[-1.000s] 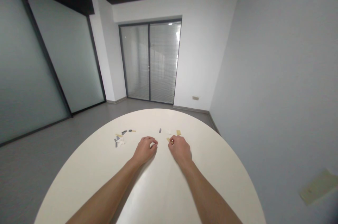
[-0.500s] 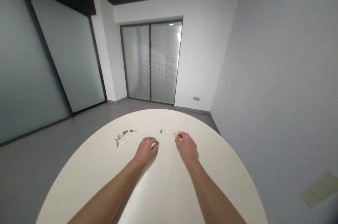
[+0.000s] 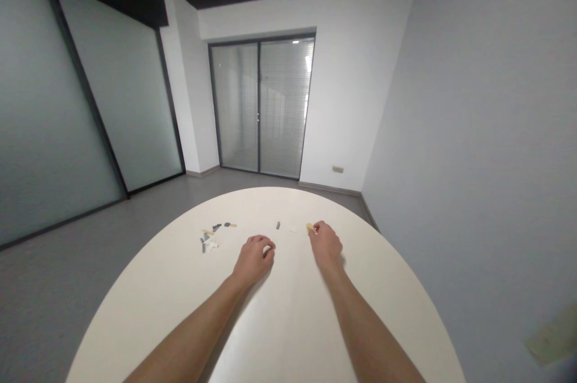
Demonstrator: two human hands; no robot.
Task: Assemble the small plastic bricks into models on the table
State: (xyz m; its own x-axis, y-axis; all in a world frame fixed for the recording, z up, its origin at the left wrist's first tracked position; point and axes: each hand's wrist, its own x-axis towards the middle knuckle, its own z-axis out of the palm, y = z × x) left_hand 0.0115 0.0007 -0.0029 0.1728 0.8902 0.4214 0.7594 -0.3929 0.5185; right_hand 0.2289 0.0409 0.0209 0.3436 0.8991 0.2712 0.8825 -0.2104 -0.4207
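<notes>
My right hand (image 3: 326, 243) is at the right of the far half of the round white table. Its thumb and forefinger close on a small yellow piece (image 3: 310, 228), too small to name more exactly. Part of the piece is hidden by the fingertips. My left hand (image 3: 255, 258) rests on the table with loosely curled fingers, a gap showing between thumb and forefinger, and nothing visible in it. Beyond and between the hands lie a small grey strip (image 3: 278, 225) and a small white piece (image 3: 293, 229).
To the left on the table (image 3: 148, 317) is a loose pile of small grey, white and yellow pieces (image 3: 209, 242). Behind it lie dark pieces (image 3: 217, 227) and a dark piece with a yellow strip (image 3: 228, 225). A wall (image 3: 473, 130) stands close on the right.
My right hand has shifted slightly right and away from me; the yellow pieces that were spread at its fingertips now appear bunched there. My left hand keeps its pose. The view has shifted slightly.
</notes>
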